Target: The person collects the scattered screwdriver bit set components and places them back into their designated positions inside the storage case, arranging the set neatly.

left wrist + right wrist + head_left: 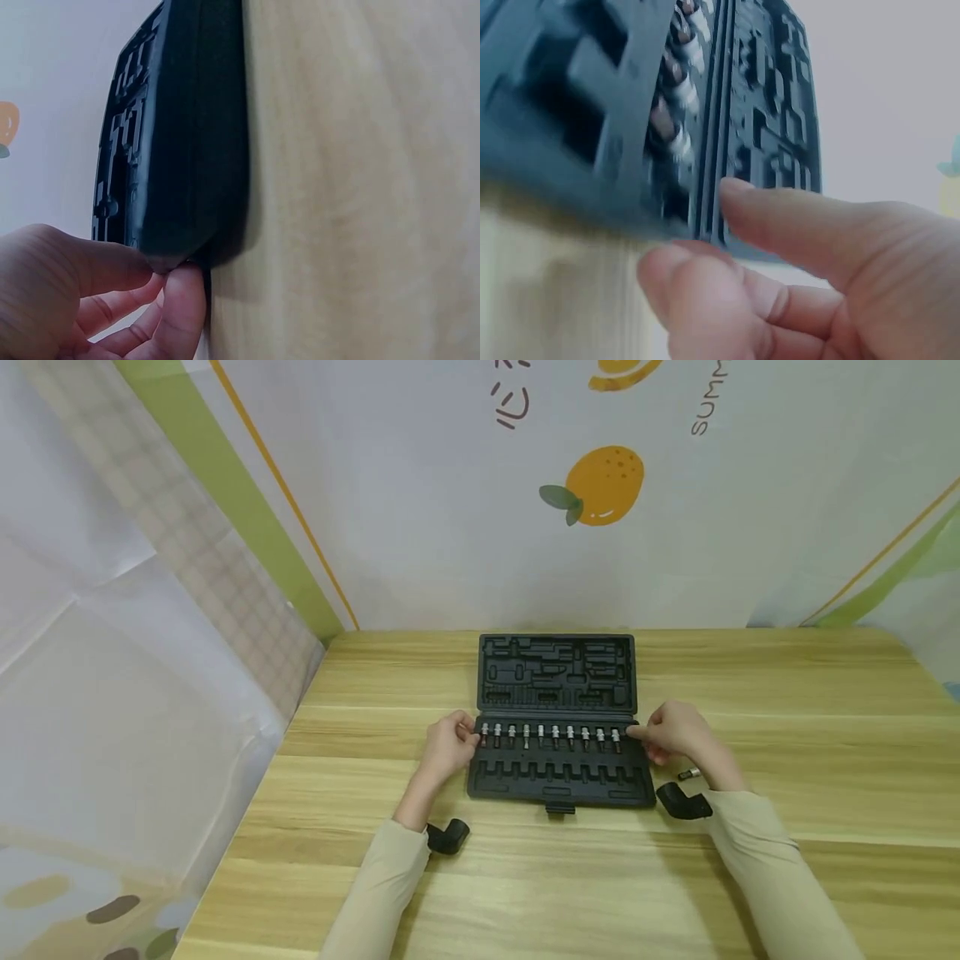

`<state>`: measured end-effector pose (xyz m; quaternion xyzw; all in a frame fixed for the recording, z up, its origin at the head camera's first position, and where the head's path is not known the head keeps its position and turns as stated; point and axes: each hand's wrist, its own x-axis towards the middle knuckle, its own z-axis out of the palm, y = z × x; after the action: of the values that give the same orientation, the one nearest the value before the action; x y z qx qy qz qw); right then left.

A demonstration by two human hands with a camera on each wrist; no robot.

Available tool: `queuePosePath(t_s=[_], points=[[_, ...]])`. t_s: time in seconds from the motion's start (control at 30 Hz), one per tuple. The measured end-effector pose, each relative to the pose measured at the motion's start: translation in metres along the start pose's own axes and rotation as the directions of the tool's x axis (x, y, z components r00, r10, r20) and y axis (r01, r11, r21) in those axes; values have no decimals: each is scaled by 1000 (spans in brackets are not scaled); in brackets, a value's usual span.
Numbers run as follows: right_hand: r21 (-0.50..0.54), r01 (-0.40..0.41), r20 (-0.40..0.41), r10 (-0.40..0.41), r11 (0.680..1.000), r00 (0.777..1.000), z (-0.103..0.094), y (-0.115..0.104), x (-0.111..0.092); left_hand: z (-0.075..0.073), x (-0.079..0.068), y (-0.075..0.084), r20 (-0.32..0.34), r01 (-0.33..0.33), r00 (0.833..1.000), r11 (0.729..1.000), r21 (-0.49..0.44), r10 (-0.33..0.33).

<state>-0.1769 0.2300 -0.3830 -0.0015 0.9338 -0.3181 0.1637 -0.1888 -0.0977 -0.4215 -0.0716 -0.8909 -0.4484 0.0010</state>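
Observation:
An open black socket case (525, 792) lies on the table, its lid (557, 672) tilted back on the far side. Along the base runs a row of silver bit sockets (570, 735) with darker bits. At the case's left edge my left hand (447, 745) pinches the rim between thumb and fingers, near a corner in the left wrist view. My right hand (678, 731) holds the right edge near the hinge, thumb (795, 217) over the rim and fingers outside it. Beside that hand, one loose bit socket (688, 773) lies on the wood.
The wooden table (555, 893) reaches back to a pale cloth backdrop (450, 543) printed with fruit. Black wrist mounts (448, 837) show by both forearms. More pale cloth (90, 693) hangs along the table's left side.

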Motion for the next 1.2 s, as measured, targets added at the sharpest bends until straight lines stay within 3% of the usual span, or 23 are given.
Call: queuePosePath(t_s=[0.37,0.6,0.8,1.2], points=[[69,-63,25,62,996,998,-15,33,-27,-1,0,2,-2,10,1000,1000,20,-9],[110,-116,41,112,987,993,-16,43,-39,-1,-1,2,0,0,1000,1000,10,0],[144,-162,84,151,976,985,-16,46,-43,-2,-1,1,-11,2,1000,1000,12,-2],[147,-191,76,182,970,980,-10,55,-40,-1,-1,0,0,17,1000,1000,-11,-17]])
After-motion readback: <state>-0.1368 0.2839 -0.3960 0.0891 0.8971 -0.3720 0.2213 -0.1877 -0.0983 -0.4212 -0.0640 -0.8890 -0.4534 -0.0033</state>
